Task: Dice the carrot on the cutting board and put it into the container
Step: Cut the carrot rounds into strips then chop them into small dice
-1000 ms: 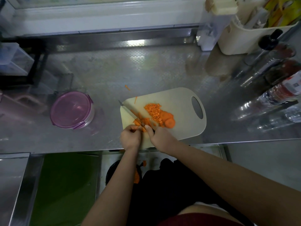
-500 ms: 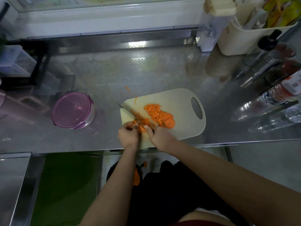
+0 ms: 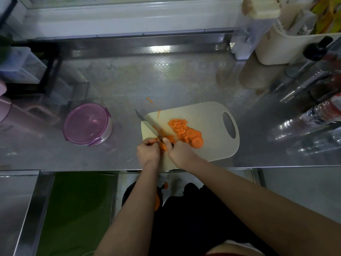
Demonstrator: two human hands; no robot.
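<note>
A beige cutting board (image 3: pixel 208 115) lies on the steel counter near its front edge. On it are a pile of diced carrot (image 3: pixel 178 126), a few round carrot slices (image 3: pixel 196 140) and carrot strips (image 3: pixel 167 138) at the near left. My right hand (image 3: pixel 180 150) grips the knife (image 3: pixel 146 122) by its handle, the blade pointing far-left across the strips. My left hand (image 3: pixel 148 150) pinches the carrot strips beside the blade. A round container with a closed purple lid (image 3: pixel 86 123) stands left of the board.
Loose carrot slivers (image 3: pixel 149 99) lie on the counter beyond the board. Bottles (image 3: pixel 313 115) line the right side, a cream bin (image 3: pixel 287 47) stands at the back right, clear boxes (image 3: pixel 20 65) at the back left. A black bin with carrot peel (image 3: pixel 157 198) sits below the counter edge.
The knife blade has shifted slightly along the carrot strips while both hands stay at the board's near-left corner. The view has drifted a little.
</note>
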